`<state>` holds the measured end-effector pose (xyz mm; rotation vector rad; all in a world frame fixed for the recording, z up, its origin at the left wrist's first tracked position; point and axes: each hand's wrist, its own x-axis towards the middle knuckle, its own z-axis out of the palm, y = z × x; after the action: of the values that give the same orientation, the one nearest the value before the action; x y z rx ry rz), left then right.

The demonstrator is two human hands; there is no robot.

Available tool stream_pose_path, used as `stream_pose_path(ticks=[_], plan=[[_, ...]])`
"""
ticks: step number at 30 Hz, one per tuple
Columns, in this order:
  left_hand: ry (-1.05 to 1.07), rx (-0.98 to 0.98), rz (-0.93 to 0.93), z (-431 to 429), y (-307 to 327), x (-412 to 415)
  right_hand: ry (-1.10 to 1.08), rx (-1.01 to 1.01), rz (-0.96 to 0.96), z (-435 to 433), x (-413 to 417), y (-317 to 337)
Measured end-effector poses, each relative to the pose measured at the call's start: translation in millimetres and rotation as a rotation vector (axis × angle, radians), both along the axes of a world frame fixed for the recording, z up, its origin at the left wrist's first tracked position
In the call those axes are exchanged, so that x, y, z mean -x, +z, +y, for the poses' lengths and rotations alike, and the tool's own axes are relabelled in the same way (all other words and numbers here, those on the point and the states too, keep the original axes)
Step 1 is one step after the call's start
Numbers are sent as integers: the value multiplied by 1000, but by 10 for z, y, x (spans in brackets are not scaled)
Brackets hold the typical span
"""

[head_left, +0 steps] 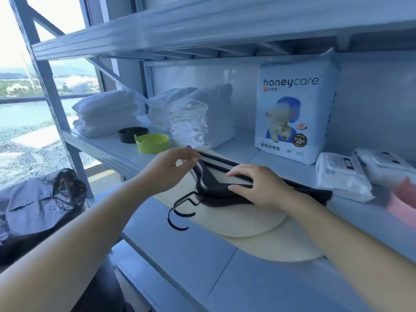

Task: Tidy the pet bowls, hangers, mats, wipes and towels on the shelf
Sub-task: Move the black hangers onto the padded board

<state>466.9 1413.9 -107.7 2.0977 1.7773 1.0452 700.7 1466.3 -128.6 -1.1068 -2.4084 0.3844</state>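
Note:
A stack of black hangers (pixel 216 188) lies on cream round mats (pixel 247 224) at the shelf's front, hooks (pixel 180 212) pointing over the edge. My left hand (pixel 171 170) pinches the top hanger near its neck. My right hand (pixel 258 185) rests on the stack, fingers curled over the hangers' arm. A black pet bowl (pixel 131 134) and a green pet bowl (pixel 152 143) sit behind. Folded white towels (pixel 105 113) and a stack of white pads (pixel 191 118) stand at the back. Two wipes packs (pixel 342 176) lie at the right, beside a pink bowl (pixel 403 201).
A honeycare pad package (pixel 295 113) stands upright at the back. The grey metal shelf (pixel 180 255) has an upper board (pixel 202 25) close above. A black plastic bag (pixel 40 203) lies on the floor at the left, by the window.

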Motion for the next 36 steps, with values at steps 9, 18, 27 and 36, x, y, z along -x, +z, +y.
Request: stream_pose_path(ticks=[9,18,27,36], plan=[[-203,62,200,762,-171,159,47,227,-109,472,119,17],[-498,54,285,1093,-321,145,25,280,-174,361,96,65],[-700,169,391,1257,-226,411,-212,268,-223,124,240,90],[-977,291,418,1356,-106,603,-406,317,-261,-87,414,75]])
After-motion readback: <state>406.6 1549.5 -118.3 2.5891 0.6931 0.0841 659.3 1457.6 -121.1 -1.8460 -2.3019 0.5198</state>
